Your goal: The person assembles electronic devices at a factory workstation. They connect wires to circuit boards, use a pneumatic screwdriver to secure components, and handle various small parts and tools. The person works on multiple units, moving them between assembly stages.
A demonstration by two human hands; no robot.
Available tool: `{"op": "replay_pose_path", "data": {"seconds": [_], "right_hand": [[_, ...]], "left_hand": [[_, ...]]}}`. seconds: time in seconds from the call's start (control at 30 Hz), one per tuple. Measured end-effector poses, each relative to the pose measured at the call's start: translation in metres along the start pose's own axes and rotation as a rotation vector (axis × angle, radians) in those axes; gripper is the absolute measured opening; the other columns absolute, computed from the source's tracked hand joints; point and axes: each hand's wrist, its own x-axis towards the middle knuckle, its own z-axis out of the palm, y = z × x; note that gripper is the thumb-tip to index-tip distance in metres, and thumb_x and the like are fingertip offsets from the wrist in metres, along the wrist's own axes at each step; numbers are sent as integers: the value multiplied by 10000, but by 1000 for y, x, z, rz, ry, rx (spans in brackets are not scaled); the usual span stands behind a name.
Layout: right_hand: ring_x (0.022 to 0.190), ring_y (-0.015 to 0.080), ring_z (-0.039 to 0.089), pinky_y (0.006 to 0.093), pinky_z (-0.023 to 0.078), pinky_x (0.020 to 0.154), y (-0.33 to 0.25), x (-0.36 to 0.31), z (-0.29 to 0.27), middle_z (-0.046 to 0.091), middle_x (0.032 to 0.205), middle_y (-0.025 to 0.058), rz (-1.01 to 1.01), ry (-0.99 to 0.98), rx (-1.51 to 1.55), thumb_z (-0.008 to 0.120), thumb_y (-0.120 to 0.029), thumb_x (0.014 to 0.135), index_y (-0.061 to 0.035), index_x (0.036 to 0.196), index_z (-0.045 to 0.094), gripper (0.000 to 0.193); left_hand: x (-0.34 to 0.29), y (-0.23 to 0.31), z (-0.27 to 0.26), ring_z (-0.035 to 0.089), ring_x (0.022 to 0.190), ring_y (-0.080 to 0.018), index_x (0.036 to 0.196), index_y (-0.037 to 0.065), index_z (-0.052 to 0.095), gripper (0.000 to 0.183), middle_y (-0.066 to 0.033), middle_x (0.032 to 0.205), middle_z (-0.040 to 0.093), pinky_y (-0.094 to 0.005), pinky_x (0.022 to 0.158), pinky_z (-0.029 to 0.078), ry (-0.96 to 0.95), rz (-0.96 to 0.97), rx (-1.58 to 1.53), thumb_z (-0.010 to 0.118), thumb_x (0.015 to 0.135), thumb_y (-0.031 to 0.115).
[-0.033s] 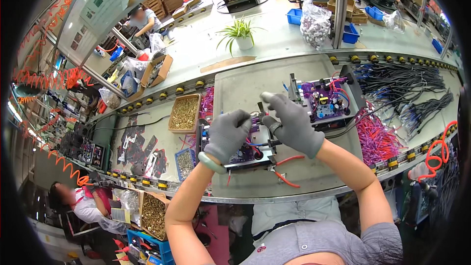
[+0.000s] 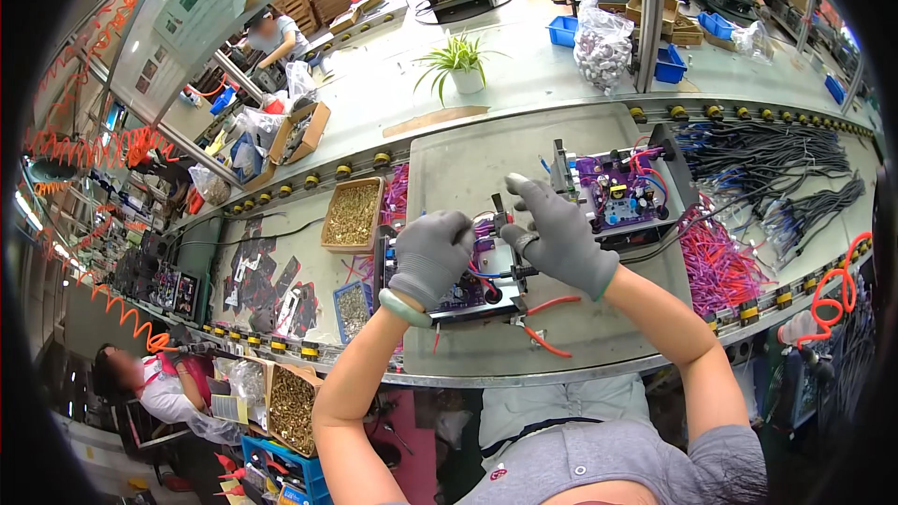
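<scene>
In a grey glove, my left hand is closed over the left side of a purple circuit-board unit in a metal chassis. Its fingers curl together, and anything between them is hidden. My right hand, also gloved, hovers over the unit's right edge, its index finger stretched out and apart from the thumb. The thumb is close to a black upright part of that chassis. Red-handled pliers lie just below the unit. A second purple-board unit stands beyond my right hand.
A tray of brass-coloured small parts and a blue tray of small metal parts stand at left. Red and purple wires and black cables lie at right. A potted plant stands behind. Co-workers sit at far left and lower left.
My left fingertips have drawn back slightly to the left. The right hand has shifted only a little, and the units and pliers have stayed in place.
</scene>
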Motion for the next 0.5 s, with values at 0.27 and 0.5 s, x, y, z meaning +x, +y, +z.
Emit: {"op": "replay_pose_path", "data": {"seconds": [0.27,0.5], "right_hand": [[985,368,646,432,519,829,9,-9,16,621,1112,231,300,-335,56,625,-334,901,32,1382,397,646],[919,386,653,460,520,794,13,-18,30,624,1076,233,209,-253,-49,588,-262,905,66,1369,393,601]], "left_hand": [[1,0,3,624,679,-282,731,107,624,82,-72,702,610,-415,605,500,-9,208,410,667,767,167],[7,3,18,622,676,-271,711,96,579,94,-75,689,598,-409,590,495,-25,315,481,639,767,143]]}}
